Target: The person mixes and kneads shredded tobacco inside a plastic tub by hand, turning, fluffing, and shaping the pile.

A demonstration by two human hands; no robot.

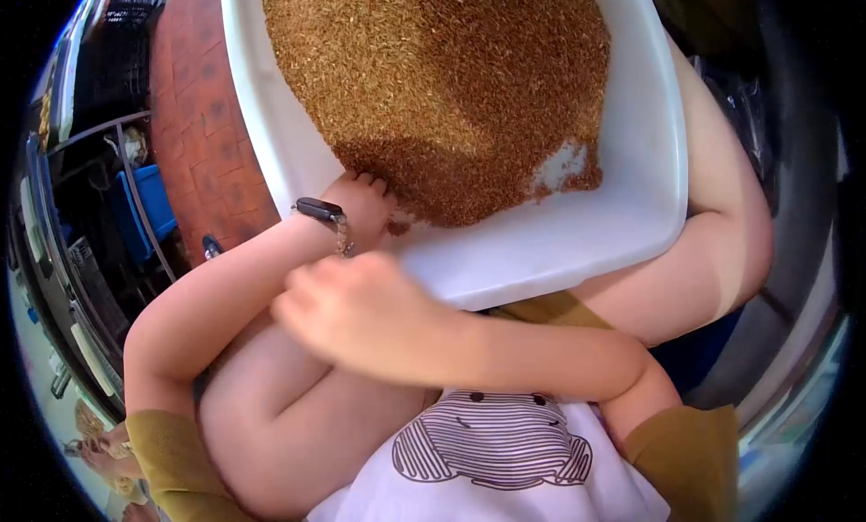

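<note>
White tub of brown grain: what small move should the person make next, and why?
Probably draw the left hand lightly through the brown grain, since that hand is right at the heap's near edge in the white tub, while the right hand is clear of the grain.

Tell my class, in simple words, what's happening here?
The person's left hand reaches into a white, smooth-rimmed tray, its fingers at the near edge of a large heap of loose brown grain-like bits. The bare right hand, blurred, is near the left wrist; whether it holds anything is unclear. Most of the heap lies toward the tray's far side, with a bare patch near the right.
</note>
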